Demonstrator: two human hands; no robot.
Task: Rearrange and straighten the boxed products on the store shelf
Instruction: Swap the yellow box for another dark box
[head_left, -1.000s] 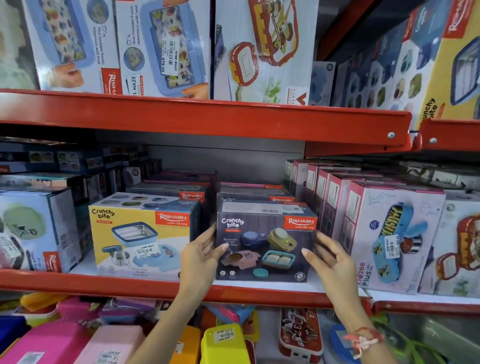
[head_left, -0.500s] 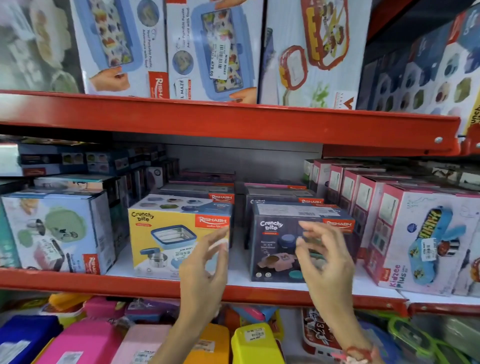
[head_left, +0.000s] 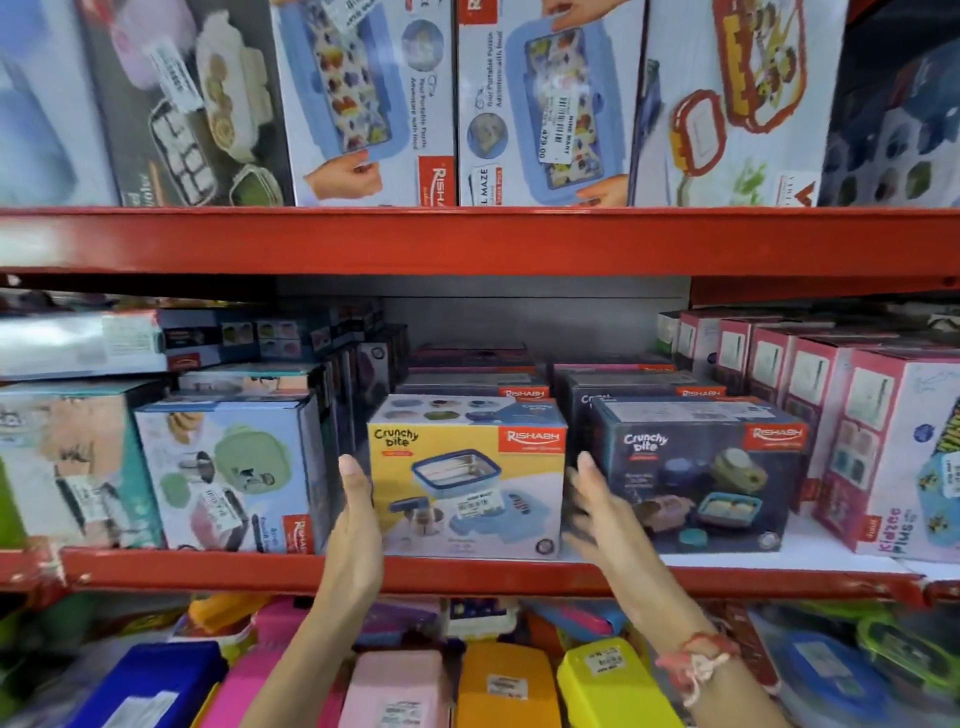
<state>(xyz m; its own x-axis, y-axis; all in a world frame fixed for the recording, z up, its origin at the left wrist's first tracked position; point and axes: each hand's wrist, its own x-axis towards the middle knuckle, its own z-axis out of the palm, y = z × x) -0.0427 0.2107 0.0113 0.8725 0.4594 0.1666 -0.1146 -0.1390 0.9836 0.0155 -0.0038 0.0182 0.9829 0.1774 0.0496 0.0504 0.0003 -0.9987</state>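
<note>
Red shelf (head_left: 467, 574) at centre frame carries the yellow box (head_left: 467, 478), flanked by the open left hand (head_left: 358, 514) and right hand (head_left: 597, 509); neither is seen gripping. Straightening appears underway; squeezing both sides is judged next.

red metal shelving (head_left: 467, 241) in tiers, a grey back panel (head_left: 519, 317) behind the middle tier, evenly lit.

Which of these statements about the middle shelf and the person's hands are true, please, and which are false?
1. The left hand is at the left side of the yellow Crunchy Bite box. True.
2. The right hand holds the dark blue Crunchy Bite box in the air. False: it stands on the shelf; the hand is open.
3. The pink Kidzee Plus boxes stand left of the yellow box. False: far right.
4. A red thread bracelet is on the right wrist. True.
</note>
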